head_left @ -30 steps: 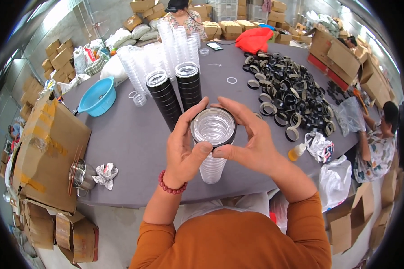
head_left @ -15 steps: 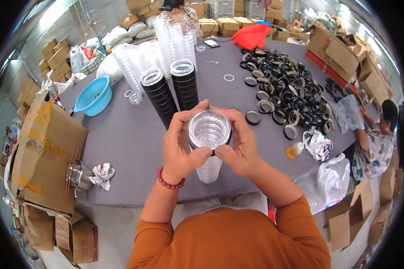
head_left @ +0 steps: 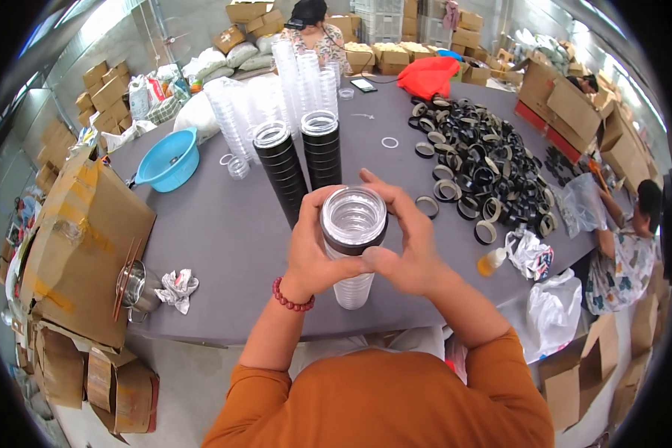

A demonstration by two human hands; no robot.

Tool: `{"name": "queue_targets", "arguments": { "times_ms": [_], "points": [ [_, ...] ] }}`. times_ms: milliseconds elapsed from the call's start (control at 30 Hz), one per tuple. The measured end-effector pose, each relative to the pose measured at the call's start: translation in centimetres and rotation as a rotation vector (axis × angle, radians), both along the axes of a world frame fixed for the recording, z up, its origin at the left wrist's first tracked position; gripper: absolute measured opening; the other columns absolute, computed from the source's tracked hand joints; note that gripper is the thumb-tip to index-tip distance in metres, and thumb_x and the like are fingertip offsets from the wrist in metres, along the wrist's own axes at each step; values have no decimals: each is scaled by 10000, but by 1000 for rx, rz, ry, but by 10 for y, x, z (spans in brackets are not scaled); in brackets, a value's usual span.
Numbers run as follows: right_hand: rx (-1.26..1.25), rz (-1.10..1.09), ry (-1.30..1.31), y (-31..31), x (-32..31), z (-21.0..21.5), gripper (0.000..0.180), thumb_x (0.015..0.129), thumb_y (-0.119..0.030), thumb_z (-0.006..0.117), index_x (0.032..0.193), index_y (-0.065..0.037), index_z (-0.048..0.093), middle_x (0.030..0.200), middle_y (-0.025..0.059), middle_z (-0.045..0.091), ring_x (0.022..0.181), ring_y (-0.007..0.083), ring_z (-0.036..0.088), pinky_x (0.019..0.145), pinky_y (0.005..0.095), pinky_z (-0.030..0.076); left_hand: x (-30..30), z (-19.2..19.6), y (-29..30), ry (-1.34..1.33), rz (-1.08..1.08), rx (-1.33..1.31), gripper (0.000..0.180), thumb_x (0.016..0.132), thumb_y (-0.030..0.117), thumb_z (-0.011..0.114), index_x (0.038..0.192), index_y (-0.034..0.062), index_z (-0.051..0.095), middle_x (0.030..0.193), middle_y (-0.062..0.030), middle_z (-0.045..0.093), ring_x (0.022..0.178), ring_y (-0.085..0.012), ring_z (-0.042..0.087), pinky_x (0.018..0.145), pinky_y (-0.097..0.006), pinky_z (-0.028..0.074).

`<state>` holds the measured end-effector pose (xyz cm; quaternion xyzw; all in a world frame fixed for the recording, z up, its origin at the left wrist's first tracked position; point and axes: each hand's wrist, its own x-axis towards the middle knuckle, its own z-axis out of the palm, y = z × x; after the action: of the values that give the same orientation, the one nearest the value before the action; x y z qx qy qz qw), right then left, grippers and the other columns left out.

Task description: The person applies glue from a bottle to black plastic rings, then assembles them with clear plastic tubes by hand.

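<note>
Head view: the person stands at the near edge of a grey table (head_left: 224, 246); both hands are raised over it, closed around a stack of clear plastic jars (head_left: 353, 254). The left hand (head_left: 317, 250) wraps the stack from its left side, fingers curled onto a black ring (head_left: 354, 240) that sits round the topmost jar; the right hand (head_left: 407, 246) clasps the other side, thumb pressed to the same ring — both grips are firm on the stack. A red bead bracelet (head_left: 291, 296) circles the left wrist; the stack hangs upright, its lower end just above the table edge.

Behind the hands stand two tall black-ringed stacks (head_left: 302, 160), side by side; further back, columns of clear jars (head_left: 295, 82); a blue basin (head_left: 168, 160) lies to the left. A heap of loose black rings (head_left: 492, 168) spreads across the right of the table; a crumpled wrapper (head_left: 177, 287) lies near the left edge, beside a large cardboard box (head_left: 74, 246). Another person (head_left: 623, 250) sits at the far right.
</note>
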<state>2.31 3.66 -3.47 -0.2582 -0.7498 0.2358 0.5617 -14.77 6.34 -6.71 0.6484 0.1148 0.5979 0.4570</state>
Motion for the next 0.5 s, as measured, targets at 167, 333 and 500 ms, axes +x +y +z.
{"name": "queue_targets", "arguments": {
  "times_ms": [167, 333, 500],
  "points": [
    [-131, -33, 5, -10, -11, 36, 719, 743, -237, 752, 1322, 40, 426, 1224, 199, 568, 1156, 247, 558, 983, 365, 422, 5, 13, -12, 61, 78, -113, 1155, 606, 241, 872, 1470, 7, 143, 1287, -141, 475, 1181, -238, 516, 1007, -366, 409],
    [-632, 387, 590, 15, 2, 38, 676, 760, -142, 738, 1343, 26, 442, 1244, 161, 586, 1124, 215, 585, 982, 325, 438, 8, 15, -14, 112, 173, -44, 1149, 668, 256, 812, 1493, -21, 62, 1206, -168, 514, 1068, -237, 573, 917, -367, 473],
    [-497, 93, 721, 88, 36, -37, 618, 791, -200, 748, 1308, 15, 486, 1203, 146, 615, 1066, 185, 608, 904, 299, 483, 10, 9, -16, 125, 176, -71, 1156, 662, 339, 827, 1488, -32, 108, 1200, -197, 531, 1047, -249, 587, 896, -359, 485]
  ]
}}
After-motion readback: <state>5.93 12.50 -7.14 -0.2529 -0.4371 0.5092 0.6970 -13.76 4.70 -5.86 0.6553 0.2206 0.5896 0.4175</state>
